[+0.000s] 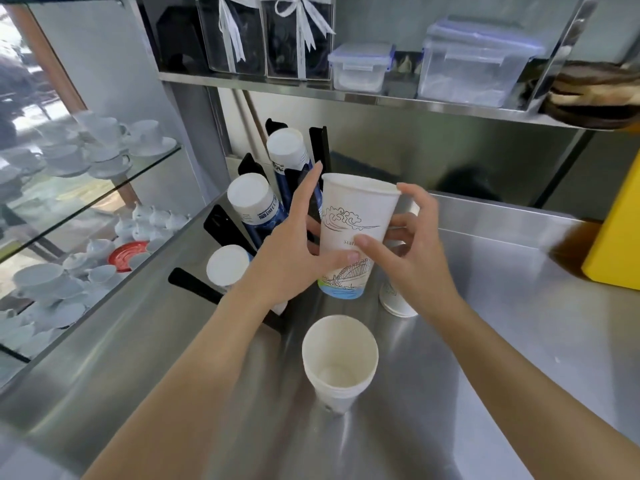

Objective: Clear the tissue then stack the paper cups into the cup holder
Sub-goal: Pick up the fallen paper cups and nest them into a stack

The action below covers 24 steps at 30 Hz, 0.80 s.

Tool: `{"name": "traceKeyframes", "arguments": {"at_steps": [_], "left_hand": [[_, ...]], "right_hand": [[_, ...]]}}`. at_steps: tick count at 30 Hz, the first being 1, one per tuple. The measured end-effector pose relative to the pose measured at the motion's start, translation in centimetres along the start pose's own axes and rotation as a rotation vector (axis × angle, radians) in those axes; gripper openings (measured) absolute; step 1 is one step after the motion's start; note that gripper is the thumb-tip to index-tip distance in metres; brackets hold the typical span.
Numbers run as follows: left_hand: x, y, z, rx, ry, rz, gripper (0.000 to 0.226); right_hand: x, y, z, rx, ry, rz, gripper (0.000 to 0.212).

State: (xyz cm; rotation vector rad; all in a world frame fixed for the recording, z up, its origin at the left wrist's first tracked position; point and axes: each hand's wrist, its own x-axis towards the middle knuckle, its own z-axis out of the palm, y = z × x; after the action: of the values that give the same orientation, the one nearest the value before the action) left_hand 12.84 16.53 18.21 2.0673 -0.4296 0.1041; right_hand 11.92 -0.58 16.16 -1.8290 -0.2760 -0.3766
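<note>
A tall white paper cup [356, 216] with line drawings and a blue base is held upright above the steel counter [485, 323]. My left hand [294, 258] grips its left side and my right hand [408, 258] grips its right side. Left of it stands the black cup holder [221, 223] with three stacks of upturned cups in its slots [251, 199]. A short stack of open white cups [339, 358] stands on the counter below the held cup. Another white cup [394, 301] sits upside down behind my right wrist. No tissue is visible.
A glass cabinet [86, 202] with white teacups and saucers stands at the left. A steel shelf [346, 95] above holds clear plastic boxes and ribboned packs. A yellow box [620, 230] sits at the right edge of the counter.
</note>
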Motion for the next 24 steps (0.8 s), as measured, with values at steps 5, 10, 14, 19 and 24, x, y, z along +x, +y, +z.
{"name": "traceKeyframes", "arguments": {"at_steps": [5, 10, 14, 19, 24], "left_hand": [[-3.7, 0.0, 0.2, 0.028, -0.029, -0.029, 0.102], [-6.2, -0.3, 0.8, 0.031, -0.003, 0.017, 0.101], [-8.4, -1.1, 1.6, 0.087, 0.009, 0.036, 0.1], [-10.5, -3.5, 2.9, 0.129, -0.026, 0.047, 0.081], [-12.4, -6.0, 4.4, 0.245, -0.006, 0.031, 0.059]], "right_hand": [[-3.5, -0.6, -0.1, -0.011, -0.031, -0.033, 0.06], [-6.1, -0.7, 0.0, -0.039, -0.03, -0.071, 0.065], [-8.0, -0.1, 0.0, -0.124, -0.076, -0.072, 0.068], [-10.5, 2.1, 0.2, -0.318, -0.154, -0.111, 0.066], [-12.9, 5.2, 0.9, -0.432, -0.151, -0.109, 0.055]]}}
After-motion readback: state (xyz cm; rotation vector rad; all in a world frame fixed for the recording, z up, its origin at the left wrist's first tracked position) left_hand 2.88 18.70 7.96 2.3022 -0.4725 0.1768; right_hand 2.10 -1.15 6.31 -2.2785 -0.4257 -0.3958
